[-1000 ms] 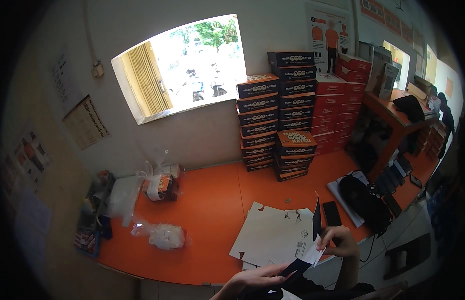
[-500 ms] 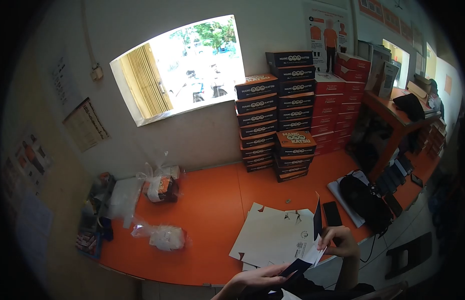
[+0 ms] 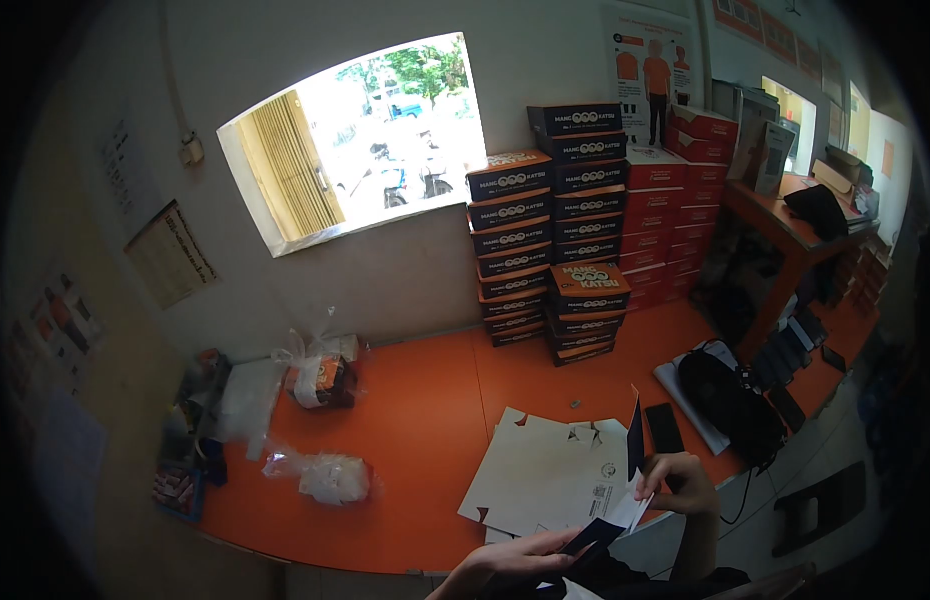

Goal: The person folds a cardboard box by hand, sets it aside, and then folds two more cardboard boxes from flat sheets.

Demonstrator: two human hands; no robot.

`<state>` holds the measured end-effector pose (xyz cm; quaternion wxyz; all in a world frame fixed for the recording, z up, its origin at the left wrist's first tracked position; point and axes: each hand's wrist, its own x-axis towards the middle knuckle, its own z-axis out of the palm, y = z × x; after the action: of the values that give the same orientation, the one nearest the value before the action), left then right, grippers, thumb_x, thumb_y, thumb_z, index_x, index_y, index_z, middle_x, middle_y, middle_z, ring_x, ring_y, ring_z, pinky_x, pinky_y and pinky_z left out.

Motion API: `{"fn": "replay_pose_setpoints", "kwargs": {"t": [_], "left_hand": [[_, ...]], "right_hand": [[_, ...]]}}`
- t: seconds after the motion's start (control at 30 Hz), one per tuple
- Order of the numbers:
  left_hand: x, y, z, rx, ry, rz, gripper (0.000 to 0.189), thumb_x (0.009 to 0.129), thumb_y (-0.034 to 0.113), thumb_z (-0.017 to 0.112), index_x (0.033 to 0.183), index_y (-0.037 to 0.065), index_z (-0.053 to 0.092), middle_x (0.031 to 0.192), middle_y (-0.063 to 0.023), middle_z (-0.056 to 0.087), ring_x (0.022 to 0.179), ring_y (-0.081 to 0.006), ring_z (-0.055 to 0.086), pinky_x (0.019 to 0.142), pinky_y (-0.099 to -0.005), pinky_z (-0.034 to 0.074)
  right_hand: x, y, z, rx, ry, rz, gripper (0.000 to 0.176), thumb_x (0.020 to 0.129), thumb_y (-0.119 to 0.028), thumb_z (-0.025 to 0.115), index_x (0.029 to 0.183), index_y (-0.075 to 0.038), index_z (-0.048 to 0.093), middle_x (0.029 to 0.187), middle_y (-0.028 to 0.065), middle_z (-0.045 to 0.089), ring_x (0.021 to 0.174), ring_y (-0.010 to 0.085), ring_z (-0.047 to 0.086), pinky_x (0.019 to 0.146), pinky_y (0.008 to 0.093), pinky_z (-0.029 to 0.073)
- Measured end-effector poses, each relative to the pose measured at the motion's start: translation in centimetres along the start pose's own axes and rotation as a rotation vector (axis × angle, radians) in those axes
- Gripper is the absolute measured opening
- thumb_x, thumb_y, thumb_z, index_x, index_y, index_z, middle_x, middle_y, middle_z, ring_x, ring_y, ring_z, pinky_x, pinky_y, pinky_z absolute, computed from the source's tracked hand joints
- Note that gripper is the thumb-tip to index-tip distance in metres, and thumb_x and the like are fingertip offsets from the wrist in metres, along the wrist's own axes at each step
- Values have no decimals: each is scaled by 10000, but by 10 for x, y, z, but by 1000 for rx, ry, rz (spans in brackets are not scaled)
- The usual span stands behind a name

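My right hand (image 3: 678, 484) pinches the white inner edge of a dark blue and white cardboard piece (image 3: 607, 531) at the bottom right. My left hand (image 3: 520, 562) is against the lower left part of the same piece, its fingers closed along the dark side. Just behind lie flat white cardboard sheets (image 3: 545, 475) with printed marks and torn spots. A black phone (image 3: 664, 429) rests to the right of the sheets.
Stacked dark boxes (image 3: 588, 210) and red boxes (image 3: 675, 215) stand by the wall. Two plastic-wrapped bundles (image 3: 323, 380) (image 3: 335, 479) sit left on the orange table (image 3: 425, 400). A black bag (image 3: 726, 398) lies right, near a wooden shelf (image 3: 785, 235).
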<state>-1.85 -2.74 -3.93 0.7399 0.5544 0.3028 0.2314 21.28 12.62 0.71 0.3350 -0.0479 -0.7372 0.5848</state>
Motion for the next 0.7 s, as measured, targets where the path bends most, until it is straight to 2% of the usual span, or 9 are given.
{"fn": "replay_pose_setpoints", "kwargs": {"t": [0.33, 0.4, 0.5, 0.7], "left_hand": [[-1, 2, 2, -13, 9, -7, 492, 939, 439, 426, 1231, 44, 387, 1025, -72, 415, 986, -198, 364, 865, -330, 305], [-2, 9, 2, -28, 0, -50, 501, 933, 451, 438, 1224, 46, 390, 1028, -69, 410, 992, -195, 351, 868, -320, 295], [-1, 8, 4, 4, 6, 27, 464, 940, 428, 394, 1171, 25, 379, 986, -61, 402, 932, -166, 374, 826, -301, 341], [-1, -4, 5, -38, 95, 61, 473, 942, 399, 413, 1212, 12, 384, 1009, -80, 440, 957, -171, 409, 853, -311, 357]], "right_hand": [[1, -1, 1, 27, -4, 7, 168, 702, -33, 771, 821, -55, 655, 814, 63, 686, 730, 106, 633, 581, 237, 473], [1, -1, 1, 24, 0, 12, 167, 703, -36, 772, 824, -56, 658, 811, 58, 684, 708, 98, 619, 571, 233, 458], [0, 0, 2, 26, 4, 33, 159, 709, -45, 771, 828, -64, 667, 807, 47, 682, 677, 83, 593, 555, 229, 426], [2, 1, 4, 24, 37, 83, 126, 732, -70, 763, 830, -76, 685, 805, 30, 682, 681, 66, 579, 549, 230, 387]]}}
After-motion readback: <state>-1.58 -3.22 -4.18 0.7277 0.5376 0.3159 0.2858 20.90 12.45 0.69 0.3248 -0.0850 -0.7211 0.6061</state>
